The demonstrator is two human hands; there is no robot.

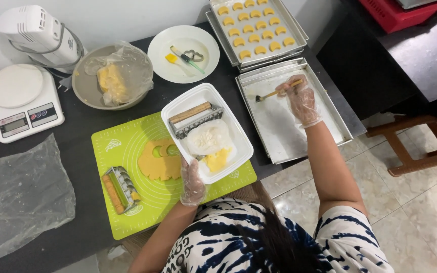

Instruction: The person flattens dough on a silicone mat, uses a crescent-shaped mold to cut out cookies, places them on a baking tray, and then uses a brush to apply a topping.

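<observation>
At centre frame I see my gloved left hand [193,183] gripping the rim of a white rectangular container [206,132], held over the green silicone mat [127,202] with its rolled dough [160,161]. Right of centre, my gloved right hand [301,101] pinches a wooden-handled brush [278,91], bristles touching the empty metal baking tray [292,108].

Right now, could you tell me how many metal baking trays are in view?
2 for certain: one under the brushing right hand, and one holding yellow dough pieces behind it, which looks stacked on more trays, partly hidden.
</observation>
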